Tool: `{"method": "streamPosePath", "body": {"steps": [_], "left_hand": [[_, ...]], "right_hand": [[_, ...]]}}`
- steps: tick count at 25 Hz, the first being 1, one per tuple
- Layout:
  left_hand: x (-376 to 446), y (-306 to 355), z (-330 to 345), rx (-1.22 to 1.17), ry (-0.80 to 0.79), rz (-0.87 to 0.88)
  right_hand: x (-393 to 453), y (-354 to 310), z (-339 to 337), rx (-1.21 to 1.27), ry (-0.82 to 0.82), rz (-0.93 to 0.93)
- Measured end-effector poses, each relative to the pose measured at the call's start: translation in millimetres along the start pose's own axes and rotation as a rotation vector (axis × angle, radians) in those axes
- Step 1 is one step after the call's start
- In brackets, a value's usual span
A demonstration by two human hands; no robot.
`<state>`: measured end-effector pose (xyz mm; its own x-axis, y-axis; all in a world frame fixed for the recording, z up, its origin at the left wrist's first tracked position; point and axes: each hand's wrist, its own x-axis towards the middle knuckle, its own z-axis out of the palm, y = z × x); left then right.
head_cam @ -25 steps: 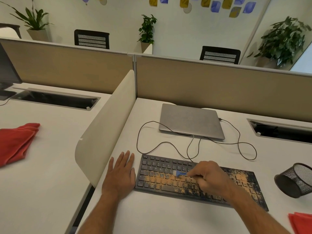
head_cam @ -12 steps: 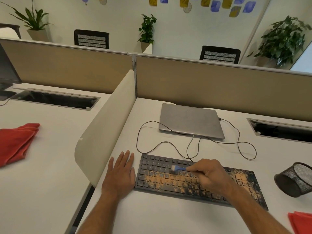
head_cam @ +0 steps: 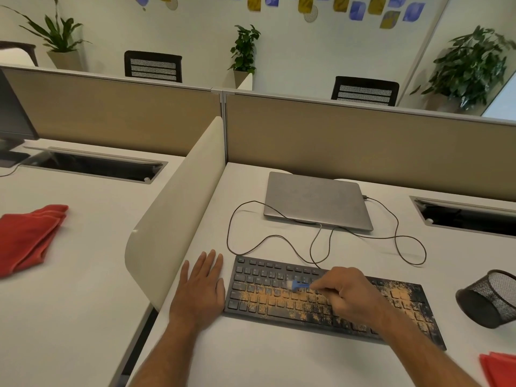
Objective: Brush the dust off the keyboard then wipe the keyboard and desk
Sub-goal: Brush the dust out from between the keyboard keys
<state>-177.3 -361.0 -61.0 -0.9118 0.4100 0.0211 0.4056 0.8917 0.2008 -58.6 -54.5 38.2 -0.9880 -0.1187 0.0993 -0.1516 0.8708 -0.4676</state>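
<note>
Fingers of right hand (head_cam: 347, 296) curled round blue plastic brush (head_cam: 300, 286), pale bristle end blurred, pointed left over middle rows. Left hand (head_cam: 202, 286) flat, fingers straight, pressed on desk (head_cam: 251, 358), thumb touching left edge of keyboard (head_cam: 279, 303). Keyboard black, flat, long axis left to right, slightly skewed, speckled with gritty orange dust (head_cam: 268, 296); top-left keys cleaner. Thin cable (head_cam: 279, 237) looped behind, near closed matte grey laptop (head_cam: 315, 199). Tipped black mesh cup (head_cam: 488, 298) well apart at right. Red cloth (head_cam: 499, 368) at right corner.
</note>
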Motion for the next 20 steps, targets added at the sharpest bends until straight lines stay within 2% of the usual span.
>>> {"method": "streamPosePath", "body": {"steps": [3, 6, 10, 13, 20], "left_hand": [[-0.1, 0.0, 0.5, -0.011, 0.007, 0.003], [-0.3, 0.0, 0.1, -0.011, 0.014, 0.004], [-0.7, -0.3, -0.3, -0.008, 0.007, 0.007], [-0.3, -0.1, -0.2, -0.006, 0.013, 0.006], [0.1, -1.2, 1.8, -0.017, 0.022, 0.013]], "right_hand": [[1.6, -3.2, -0.2, 0.105, 0.077, 0.028], [9.5, -18.9, 7.9, 0.09, 0.148, -0.033], [17.9, -34.0, 25.0, -0.089, 0.033, -0.117], [16.4, -29.4, 21.9, -0.188, -0.026, -0.063], [-9.3, -10.0, -1.7, -0.279, -0.04, 0.066]]}}
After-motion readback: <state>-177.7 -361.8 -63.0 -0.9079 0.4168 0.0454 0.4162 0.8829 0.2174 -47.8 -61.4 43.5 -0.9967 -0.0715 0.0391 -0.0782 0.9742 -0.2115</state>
